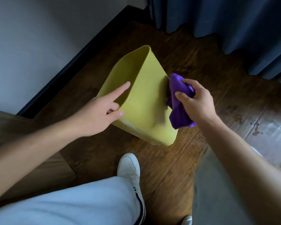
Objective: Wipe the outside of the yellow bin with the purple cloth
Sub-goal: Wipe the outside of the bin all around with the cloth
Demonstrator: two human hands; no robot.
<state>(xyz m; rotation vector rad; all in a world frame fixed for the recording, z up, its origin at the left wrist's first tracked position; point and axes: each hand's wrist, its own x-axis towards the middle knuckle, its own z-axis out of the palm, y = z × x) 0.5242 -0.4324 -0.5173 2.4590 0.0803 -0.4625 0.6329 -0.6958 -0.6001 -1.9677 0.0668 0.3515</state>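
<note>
Nearest the camera, a light-blue trouser leg (71, 203) fills the lower left, with a white shoe (131, 172) pointing forward onto the dark wooden floor (193, 51); a second shoe tip (187, 220) shows at the bottom edge. Both bare forearms extend forward from the lower corners. The left hand (97, 114) grips the rim of the yellow bin (143, 103): the thumb lies on the outer wall near the rim, the index finger stretches straight across the opening, and the remaining fingers curl inside the rim. The yellow bin is tilted, opening facing up and to the left, base toward the lower right and close to the floor; whether the base touches the floor cannot be determined. The right hand (196, 101) holds the purple cloth (179, 101) bunched between thumb and curled fingers, and the cloth presses against the bin's outer right side wall, with loose folds hanging below the hand. A white wall with a dark skirting board (81, 57) runs diagonally behind the bin. Blue curtains (234, 21) hang at the upper right, reaching the floor. Wet droplets (256, 132) and glare mark the floor at the right.
</note>
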